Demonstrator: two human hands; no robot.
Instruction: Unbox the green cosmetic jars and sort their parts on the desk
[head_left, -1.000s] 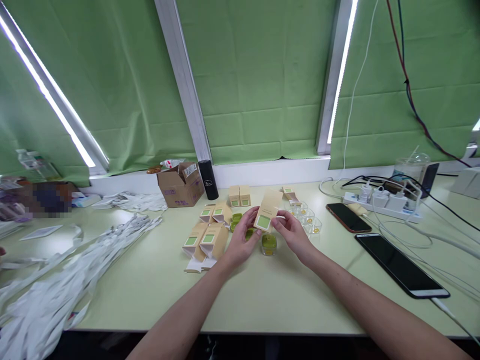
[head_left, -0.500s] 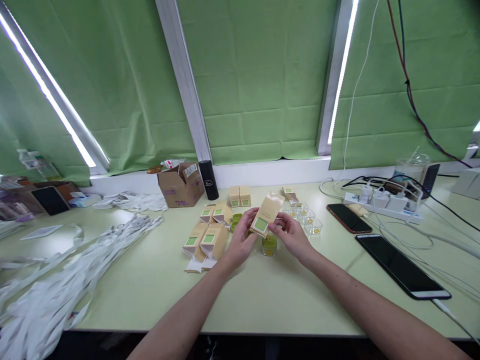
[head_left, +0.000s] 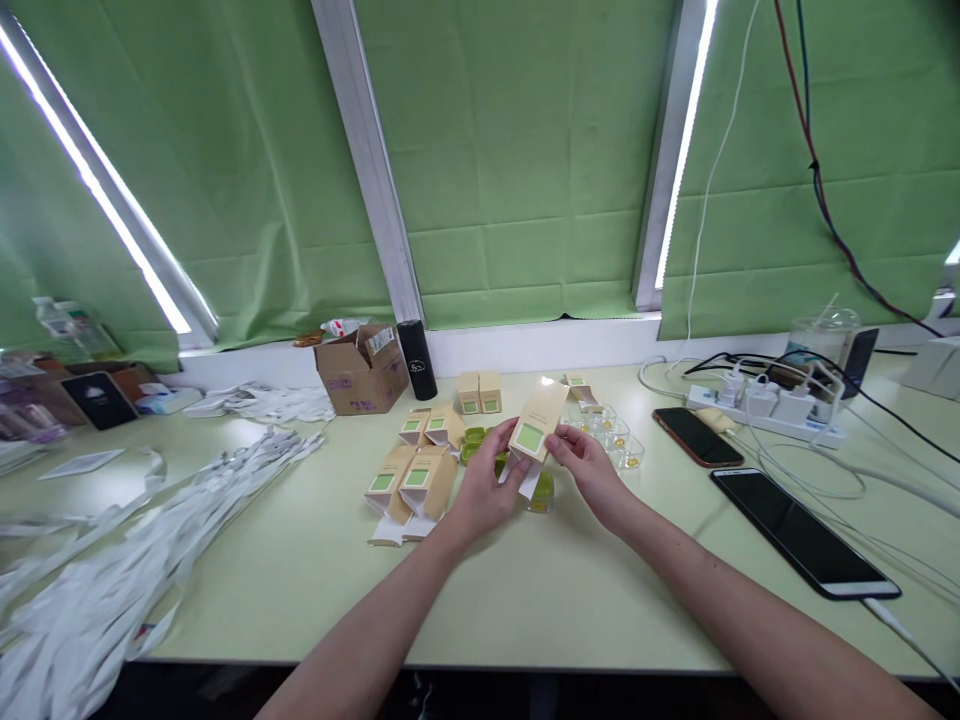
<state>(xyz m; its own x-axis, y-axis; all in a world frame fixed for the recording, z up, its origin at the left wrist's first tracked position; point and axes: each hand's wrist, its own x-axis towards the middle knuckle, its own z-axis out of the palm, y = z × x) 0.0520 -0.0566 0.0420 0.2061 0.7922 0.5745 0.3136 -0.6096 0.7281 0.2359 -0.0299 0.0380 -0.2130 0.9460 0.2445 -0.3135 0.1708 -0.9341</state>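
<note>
Between both hands I hold a small tan carton [head_left: 541, 408] with a green square on it, tilted above the table, a white flap hanging from its lower end. My left hand [head_left: 487, 482] grips its left and lower side. The fingers of my right hand [head_left: 589, 468] pinch its right edge. Just below, a clear cup with a green lid [head_left: 540, 492] stands on the table, partly hidden by the carton. More green lids [head_left: 472, 440] show behind my left hand. Several clear cups with yellow bits [head_left: 630, 453] stand behind my right hand.
Open tan cartons [head_left: 427, 482] stand at left, with two closed cartons [head_left: 480, 392] further back. White strips [head_left: 187, 520] cover the left side. A cardboard box [head_left: 361, 372] and black bottle [head_left: 417, 360] stand behind. Phones [head_left: 802, 530] and a power strip [head_left: 772, 412] lie right.
The carton has been opened out from flatter to box-shaped, and its white lower flap now shows. My left hand has shifted slightly down along it.
</note>
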